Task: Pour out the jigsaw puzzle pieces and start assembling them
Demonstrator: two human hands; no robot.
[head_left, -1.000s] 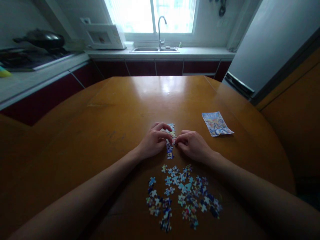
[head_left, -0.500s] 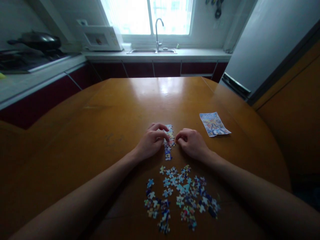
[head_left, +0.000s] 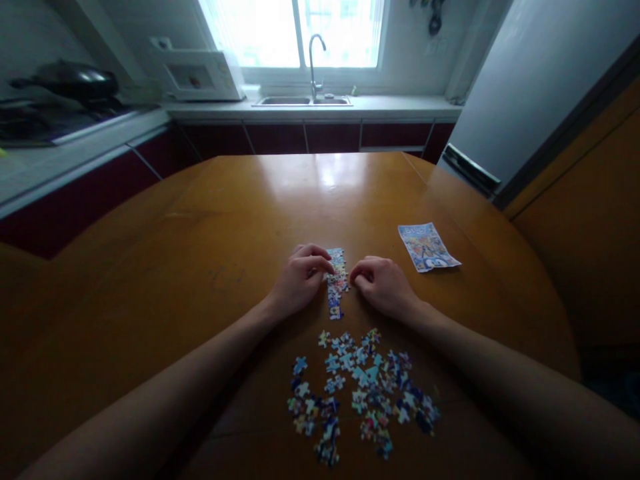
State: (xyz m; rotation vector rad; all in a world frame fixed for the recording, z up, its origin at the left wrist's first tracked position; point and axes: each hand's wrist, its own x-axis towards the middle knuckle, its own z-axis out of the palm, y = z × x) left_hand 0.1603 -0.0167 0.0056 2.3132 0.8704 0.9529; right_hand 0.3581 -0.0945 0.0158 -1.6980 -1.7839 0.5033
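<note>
A narrow strip of joined jigsaw pieces (head_left: 337, 283) lies on the wooden table, pale blue at its far end and dark blue at its near end. My left hand (head_left: 301, 277) rests along the strip's left side, fingers bent and somewhat apart, fingertips at its edge. Just off the right edge is my right hand (head_left: 380, 281), its fingers curled in with thumb and forefinger together. Whatever they may hold is too small to make out. Nearer to me, loose jigsaw pieces (head_left: 373, 377) are spread in a scattered heap.
A creased picture sheet (head_left: 429, 248) lies to the right of my right hand on the wooden table (head_left: 225, 220). Beyond the table are a counter with a sink (head_left: 285, 101), a microwave (head_left: 200, 75) and a wok (head_left: 75, 81). A fridge (head_left: 540, 87) stands at the right.
My left hand's fingers have drawn back slightly to the left, uncovering more of the strip. The right hand keeps its place and curled shape.
</note>
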